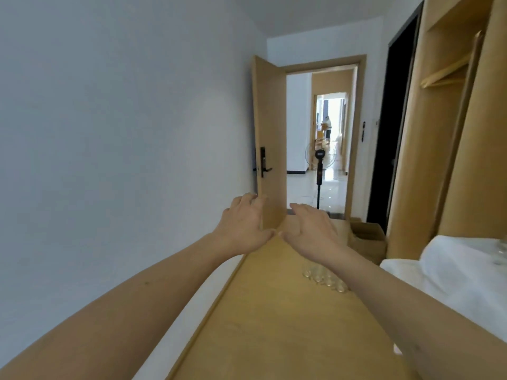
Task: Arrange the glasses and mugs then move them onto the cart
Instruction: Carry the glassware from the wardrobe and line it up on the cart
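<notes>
Neither grip held anything. The left hand (245, 229) reached forward with its fingers spread and loosely bent, over the left edge of the bench (274, 325); the right hand (312, 231) reached out alongside it, palm down, fingers straight and apart, above the far part of the wooden top. The two thumbs nearly met between them.

The glasses (325, 278), a small cluster of clear ones, stood on the bench nearer than the hands and partly hidden under the right forearm, close to the bench's right edge. More clear glassware (499, 253) showed at the right border, on a white cloth (452, 272) covering some surface there; whether that was the cart could not be told. No mugs were in view.

Beyond the hands a wooden door (270, 144) stood open onto a tiled hall with a standing fan (319, 160), and an open wardrobe (450, 105) rose on the right.

By the look of it the arranging step had hardly begun: the glasses stood bunched and untouched. The next move would likely call for drawing the hands back toward the cluster and closing fingers around one glass at a time, carefully, since they stood tight together.
</notes>
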### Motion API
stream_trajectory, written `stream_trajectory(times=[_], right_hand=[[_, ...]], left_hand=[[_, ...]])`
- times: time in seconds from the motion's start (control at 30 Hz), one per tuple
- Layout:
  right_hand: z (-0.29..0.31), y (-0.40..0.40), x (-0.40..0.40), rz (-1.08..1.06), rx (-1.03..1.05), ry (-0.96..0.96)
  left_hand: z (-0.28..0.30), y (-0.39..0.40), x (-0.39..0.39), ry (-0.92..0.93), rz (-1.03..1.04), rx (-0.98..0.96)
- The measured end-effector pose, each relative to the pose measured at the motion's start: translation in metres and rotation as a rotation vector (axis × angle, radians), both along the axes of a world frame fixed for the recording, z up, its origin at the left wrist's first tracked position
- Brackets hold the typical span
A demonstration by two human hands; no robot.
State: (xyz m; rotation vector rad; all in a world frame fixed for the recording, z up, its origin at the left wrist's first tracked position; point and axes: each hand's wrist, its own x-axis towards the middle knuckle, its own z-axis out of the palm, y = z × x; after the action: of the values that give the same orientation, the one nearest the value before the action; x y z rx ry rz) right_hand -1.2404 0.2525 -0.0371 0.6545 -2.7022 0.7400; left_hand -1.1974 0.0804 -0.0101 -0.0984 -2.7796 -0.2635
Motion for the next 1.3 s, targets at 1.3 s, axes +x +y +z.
stream_trajectory(times=[1.3], right_hand=[[-0.097, 0.275, -0.241, -0.968, -0.005, -0.267]], left_hand=[[-0.082, 0.276, -0.42, -0.113, -0.866, -0.212]])
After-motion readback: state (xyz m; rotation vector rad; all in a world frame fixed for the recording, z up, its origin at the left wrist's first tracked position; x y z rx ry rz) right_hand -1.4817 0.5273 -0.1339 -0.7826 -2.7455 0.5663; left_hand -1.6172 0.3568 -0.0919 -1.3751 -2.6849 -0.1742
